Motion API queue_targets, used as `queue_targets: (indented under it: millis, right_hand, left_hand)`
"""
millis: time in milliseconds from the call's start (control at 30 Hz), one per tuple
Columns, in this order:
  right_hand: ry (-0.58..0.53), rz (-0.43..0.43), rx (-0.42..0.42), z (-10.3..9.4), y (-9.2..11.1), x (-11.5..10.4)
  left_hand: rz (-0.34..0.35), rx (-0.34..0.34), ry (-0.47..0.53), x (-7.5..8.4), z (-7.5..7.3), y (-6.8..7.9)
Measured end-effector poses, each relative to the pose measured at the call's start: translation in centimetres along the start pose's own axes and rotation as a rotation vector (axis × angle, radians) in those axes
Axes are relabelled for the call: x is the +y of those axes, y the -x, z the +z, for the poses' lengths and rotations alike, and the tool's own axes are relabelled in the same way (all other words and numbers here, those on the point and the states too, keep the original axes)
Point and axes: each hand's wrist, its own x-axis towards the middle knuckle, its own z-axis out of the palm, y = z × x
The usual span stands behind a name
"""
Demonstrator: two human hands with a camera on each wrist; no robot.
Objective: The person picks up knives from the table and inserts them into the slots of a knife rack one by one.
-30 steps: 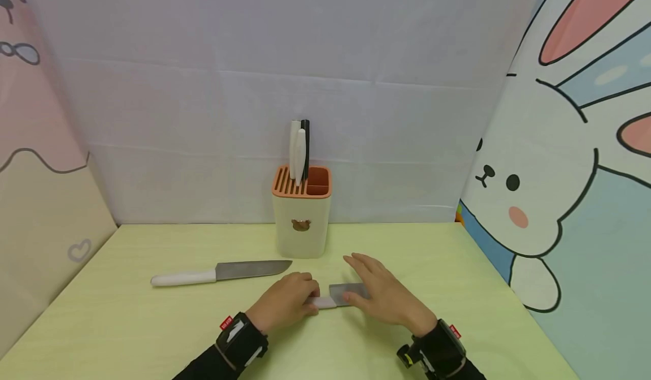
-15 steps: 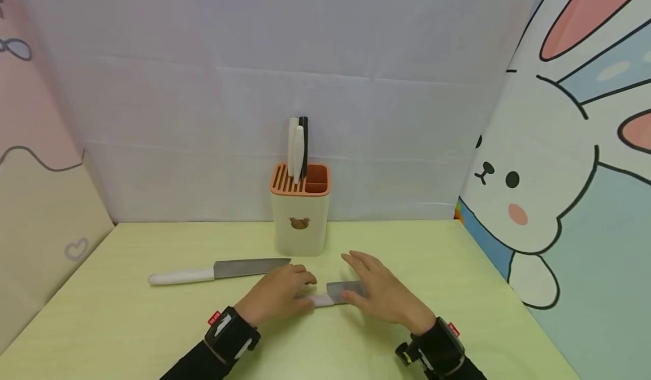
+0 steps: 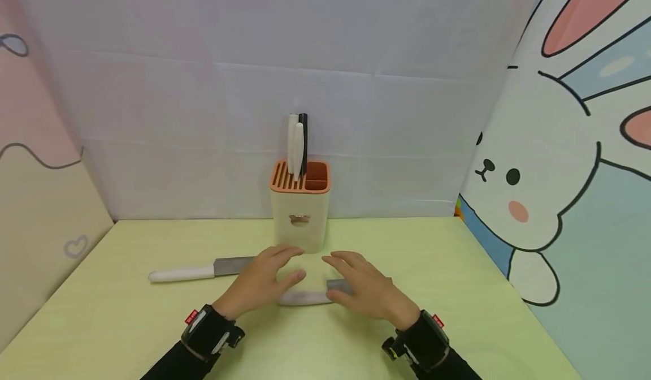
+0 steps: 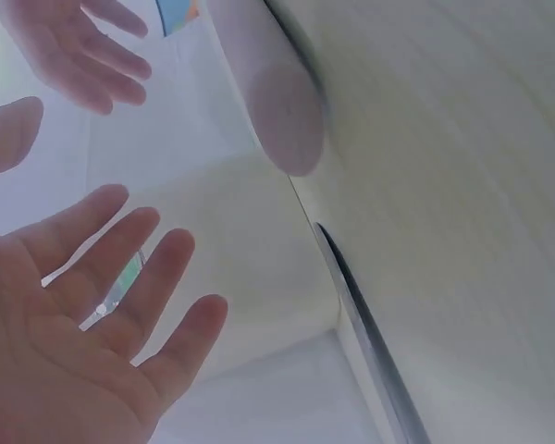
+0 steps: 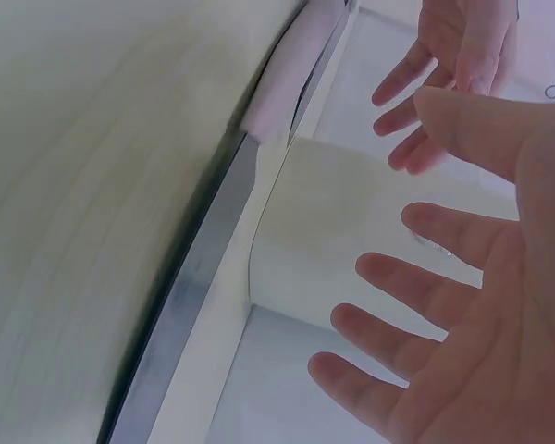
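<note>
In the lower centre of the head view, the left hand (image 3: 264,275) and the right hand (image 3: 363,286) stood with fingers extended and apart, gripping nothing. The near knife (image 3: 305,298) lay on the counter (image 3: 102,306) between them, white handle to the left; its blade was partly hidden by the right hand, so contact there could not be judged with certainty. The far knife (image 3: 183,274) lay at centre left, below and left of the knife block (image 3: 285,221).
</note>
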Motion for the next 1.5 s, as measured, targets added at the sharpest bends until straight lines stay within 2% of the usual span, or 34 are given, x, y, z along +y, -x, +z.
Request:
queue_targets:
  millis: [300,533,700,1033,1233,1500]
  right_hand:
    - [-0.005,-0.012,-0.042,0.7,-1.6,-1.0]
    - [0.023,-0.061,-0.053,2.1,-2.8,-1.5]
    - [0.045,-0.078,-0.064,3.0,-3.5,-1.8]
    - [0.102,-0.104,-0.093,4.6,-3.5,-1.9]
    - [0.104,-0.105,-0.099,4.9,-3.5,-1.9]
    - [0.190,-0.118,-0.079,5.0,-3.4,-2.1]
  left_hand:
    - [0.007,0.032,0.061,-1.0,-1.0,0.9]
    - [-0.037,0.029,0.137,-1.6,-1.4,1.8]
    - [-0.042,0.041,0.178,-1.7,-1.7,2.0]
    - [-0.038,0.068,0.190,-1.6,-2.0,1.9]
    - [-0.041,0.052,0.199,-1.7,-1.9,2.0]
    - [-0.039,0.047,0.191,-1.9,-1.8,2.0]
